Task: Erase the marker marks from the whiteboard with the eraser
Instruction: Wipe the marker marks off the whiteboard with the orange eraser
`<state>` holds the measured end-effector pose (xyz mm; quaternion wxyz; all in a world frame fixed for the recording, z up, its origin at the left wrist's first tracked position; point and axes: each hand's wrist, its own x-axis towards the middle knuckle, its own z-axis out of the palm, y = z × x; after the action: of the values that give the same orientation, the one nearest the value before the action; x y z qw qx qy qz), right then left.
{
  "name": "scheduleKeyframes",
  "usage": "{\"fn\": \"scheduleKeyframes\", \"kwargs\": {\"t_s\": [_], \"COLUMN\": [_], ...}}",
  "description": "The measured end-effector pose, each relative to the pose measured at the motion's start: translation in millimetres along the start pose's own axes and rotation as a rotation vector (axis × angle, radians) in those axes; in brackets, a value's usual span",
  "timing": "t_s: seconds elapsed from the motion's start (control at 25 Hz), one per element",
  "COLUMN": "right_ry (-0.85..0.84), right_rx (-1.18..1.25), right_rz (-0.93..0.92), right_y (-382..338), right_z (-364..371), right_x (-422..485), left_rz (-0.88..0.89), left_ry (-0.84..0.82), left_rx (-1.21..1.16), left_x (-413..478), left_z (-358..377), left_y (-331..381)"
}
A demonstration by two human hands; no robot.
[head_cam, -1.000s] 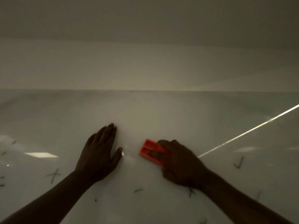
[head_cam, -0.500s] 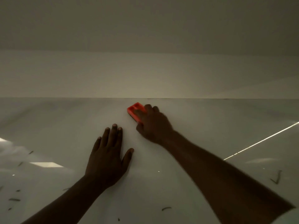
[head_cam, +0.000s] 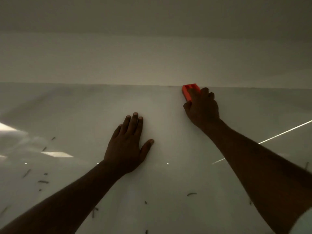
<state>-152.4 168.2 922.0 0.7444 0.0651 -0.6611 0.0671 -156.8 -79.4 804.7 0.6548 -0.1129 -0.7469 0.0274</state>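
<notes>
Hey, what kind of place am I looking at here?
Likely a dim indoor room, at a large glossy whiteboard. It reflects ceiling lights, carries short dark marker marks, and the right hand presses an orange plastic eraser near its top edge.

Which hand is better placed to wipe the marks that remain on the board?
Right. The right hand already grips the eraser at the whiteboard top edge. The left hand lies flat and empty.

A plain pale wall [head_cam: 118, 61] fills twelve o'clock. At five o'clock, a white scrap [head_cam: 303, 222], perhaps a sleeve, cuts the corner.
</notes>
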Motion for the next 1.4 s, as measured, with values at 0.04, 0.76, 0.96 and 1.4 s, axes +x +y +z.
{"fn": "scheduleKeyframes", "kwargs": {"t_s": [0.04, 0.76, 0.96, 1.4], "right_ry": [0.035, -0.227, 0.022, 0.021], "right_rx": [0.016, 0.169, 0.1, 0.119], "right_rz": [0.107, -0.774, 0.018, -0.036], "right_y": [-2, -46, -15, -117], "right_z": [0, -24, -15, 3], "right_x": [-24, -303, -237, -204], "left_rz": [0.003, -0.023, -0.07, -0.034], "left_ry": [-0.012, -0.141, -0.14, 0.196], "left_rx": [-0.014, -0.029, -0.056, -0.04], "left_x": [1, -18, -34, -142], "left_z": [2, 0, -3, -33], "left_y": [1, 9, 17, -173]}}
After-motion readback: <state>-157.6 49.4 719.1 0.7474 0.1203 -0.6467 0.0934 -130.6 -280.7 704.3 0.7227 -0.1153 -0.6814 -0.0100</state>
